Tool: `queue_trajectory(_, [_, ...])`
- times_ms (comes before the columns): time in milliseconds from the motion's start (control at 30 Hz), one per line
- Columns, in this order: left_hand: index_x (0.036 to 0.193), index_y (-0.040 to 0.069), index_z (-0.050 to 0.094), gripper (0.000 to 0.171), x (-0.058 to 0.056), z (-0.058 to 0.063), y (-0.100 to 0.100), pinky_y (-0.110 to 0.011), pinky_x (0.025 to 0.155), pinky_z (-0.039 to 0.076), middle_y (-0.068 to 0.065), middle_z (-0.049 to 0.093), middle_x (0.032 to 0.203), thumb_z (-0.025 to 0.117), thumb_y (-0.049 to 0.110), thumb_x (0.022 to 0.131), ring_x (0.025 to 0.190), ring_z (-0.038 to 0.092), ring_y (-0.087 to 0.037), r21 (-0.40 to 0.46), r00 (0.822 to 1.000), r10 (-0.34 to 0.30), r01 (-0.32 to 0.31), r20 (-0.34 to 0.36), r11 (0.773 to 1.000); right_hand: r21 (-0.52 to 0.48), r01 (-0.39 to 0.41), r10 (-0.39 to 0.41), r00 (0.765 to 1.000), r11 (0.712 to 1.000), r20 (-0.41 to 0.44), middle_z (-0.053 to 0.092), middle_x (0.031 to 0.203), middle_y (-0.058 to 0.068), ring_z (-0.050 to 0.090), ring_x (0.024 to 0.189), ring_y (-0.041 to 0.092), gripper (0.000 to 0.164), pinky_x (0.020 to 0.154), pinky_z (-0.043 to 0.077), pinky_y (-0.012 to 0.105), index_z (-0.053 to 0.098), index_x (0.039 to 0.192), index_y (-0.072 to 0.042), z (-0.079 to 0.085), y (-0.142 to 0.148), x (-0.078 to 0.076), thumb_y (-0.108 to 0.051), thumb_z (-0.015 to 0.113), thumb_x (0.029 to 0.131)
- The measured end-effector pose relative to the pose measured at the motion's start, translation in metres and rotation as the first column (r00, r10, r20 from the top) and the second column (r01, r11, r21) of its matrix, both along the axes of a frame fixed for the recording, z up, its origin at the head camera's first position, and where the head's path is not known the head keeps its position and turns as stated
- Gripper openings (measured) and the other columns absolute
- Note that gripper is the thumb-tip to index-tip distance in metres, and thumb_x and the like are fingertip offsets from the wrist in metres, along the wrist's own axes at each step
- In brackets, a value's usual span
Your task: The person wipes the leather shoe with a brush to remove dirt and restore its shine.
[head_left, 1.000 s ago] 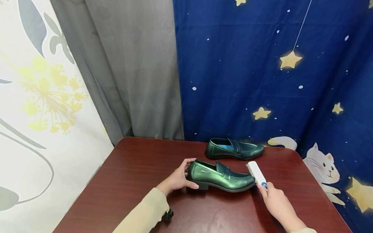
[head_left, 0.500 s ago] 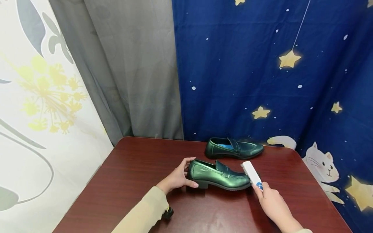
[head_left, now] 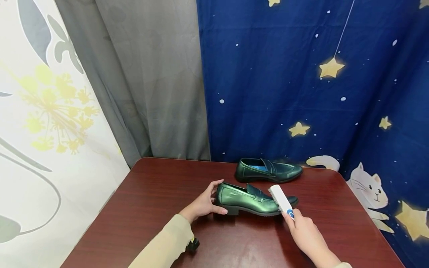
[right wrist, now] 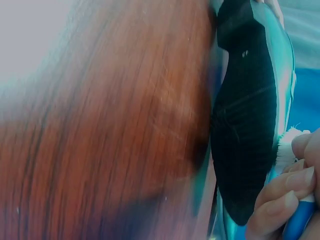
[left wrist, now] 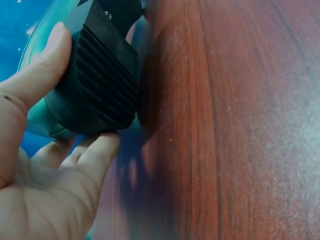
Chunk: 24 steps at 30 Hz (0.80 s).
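A shiny green loafer (head_left: 236, 197) is side-on in front of me, toe to the right. My left hand (head_left: 202, 203) grips its heel, thumb on the near side and fingers behind. The left wrist view shows the ridged black heel (left wrist: 105, 75) between thumb and fingers. My right hand (head_left: 307, 231) holds a white brush (head_left: 280, 198) with a blue mark by its handle end. Its bristles (right wrist: 286, 147) meet the upper near the toe, just above the dark sole (right wrist: 245, 120) in the right wrist view. The brush head covers part of the toe in the head view.
A matching green loafer (head_left: 285, 172) with a blue insole stands behind, near the far edge of the reddish-brown table (head_left: 161, 186). Grey and starry blue curtains (head_left: 248, 74) hang behind the table. A small black object (head_left: 193, 245) shows beside my left sleeve.
The brush in my right hand has moved left along the shoe, from the toe tip toward the instep, uncovering the tip. My left hand keeps its grip on the heel.
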<state>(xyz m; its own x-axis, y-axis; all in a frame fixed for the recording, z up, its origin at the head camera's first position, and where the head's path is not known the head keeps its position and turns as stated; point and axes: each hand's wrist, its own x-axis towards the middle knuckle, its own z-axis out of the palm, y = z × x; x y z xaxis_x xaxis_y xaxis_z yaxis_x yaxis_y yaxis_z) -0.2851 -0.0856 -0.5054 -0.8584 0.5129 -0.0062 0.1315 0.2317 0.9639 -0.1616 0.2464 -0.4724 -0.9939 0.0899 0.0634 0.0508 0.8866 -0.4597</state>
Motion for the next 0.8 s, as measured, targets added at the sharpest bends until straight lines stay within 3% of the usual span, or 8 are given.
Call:
queue_trajectory(400, [0.141, 0.042, 0.018, 0.103, 0.003, 0.004, 0.002, -0.036, 0.086, 0.044, 0.003, 0.036, 0.138, 0.083, 0.016, 0.065, 0.111, 0.049, -0.023, 0.038, 0.999, -0.022, 0.020, 0.045, 0.999, 0.017, -0.030, 0.030, 0.999, 0.999, -0.014, 0.046, 0.057, 0.001, 0.044, 0.050, 0.017, 0.035, 0.047, 0.035, 0.035, 0.047, 0.089, -0.010, 0.000, -0.024, 0.001, -0.044, 0.044, 0.093])
queue_trajectory(800, [0.138, 0.047, 0.020, 0.102, 0.005, 0.005, 0.001, -0.037, 0.086, 0.044, 0.003, 0.035, 0.140, 0.083, 0.015, 0.065, 0.111, 0.049, -0.024, 0.038, 0.999, -0.009, 0.007, 0.052, 0.999, 0.003, -0.050, 0.050, 0.999, 0.999, 0.017, 0.046, 0.059, 0.000, 0.044, 0.051, 0.016, 0.036, 0.048, 0.035, 0.034, 0.047, 0.091, -0.009, 0.001, -0.036, -0.001, -0.045, 0.044, 0.093])
